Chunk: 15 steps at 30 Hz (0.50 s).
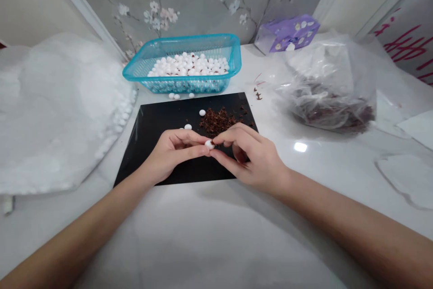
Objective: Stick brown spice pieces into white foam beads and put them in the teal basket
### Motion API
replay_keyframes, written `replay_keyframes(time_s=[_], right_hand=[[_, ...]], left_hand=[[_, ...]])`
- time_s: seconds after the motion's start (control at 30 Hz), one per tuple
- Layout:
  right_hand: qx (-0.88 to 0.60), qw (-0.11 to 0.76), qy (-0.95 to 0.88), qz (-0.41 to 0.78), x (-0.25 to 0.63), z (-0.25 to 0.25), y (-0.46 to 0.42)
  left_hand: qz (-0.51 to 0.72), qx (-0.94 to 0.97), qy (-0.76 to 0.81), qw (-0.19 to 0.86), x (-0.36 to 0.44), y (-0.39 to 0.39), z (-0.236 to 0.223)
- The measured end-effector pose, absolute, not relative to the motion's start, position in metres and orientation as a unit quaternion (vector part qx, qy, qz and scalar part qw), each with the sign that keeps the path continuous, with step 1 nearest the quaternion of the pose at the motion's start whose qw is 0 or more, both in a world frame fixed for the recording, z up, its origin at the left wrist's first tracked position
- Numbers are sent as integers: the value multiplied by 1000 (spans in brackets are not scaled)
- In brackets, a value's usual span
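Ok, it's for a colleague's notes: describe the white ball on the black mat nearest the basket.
Start at the turquoise basket behind the black mat. On the mat, beside a heap of dark reddish-brown flakes, sits one white ball, alone and farthest from the hands.

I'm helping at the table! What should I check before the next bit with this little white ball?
1. White ball pinched between left hand and right hand: ok.
2. Dark red-brown bits piled close by on the black mat: ok.
3. Blue basket upright, holding many balls: ok.
4. Loose white balls outside the basket: not ok.
5. Ball's hidden side: cannot tell.
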State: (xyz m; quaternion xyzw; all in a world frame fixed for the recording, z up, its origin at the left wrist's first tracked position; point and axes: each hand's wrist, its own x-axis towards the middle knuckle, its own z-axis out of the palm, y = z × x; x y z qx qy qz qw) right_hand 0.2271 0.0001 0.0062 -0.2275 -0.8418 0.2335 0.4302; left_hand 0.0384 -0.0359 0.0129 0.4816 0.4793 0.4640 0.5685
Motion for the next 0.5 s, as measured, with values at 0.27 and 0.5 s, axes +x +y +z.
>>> replay_keyframes(time_s=[0.27,0.5], right_hand=[[-234,425,-840,242,228,5,-1],[-209,417,-850,245,226,5,-2]], left_hand=[[459,476,479,577,39,-37,15],[445,494,504,552,39,-36,16]])
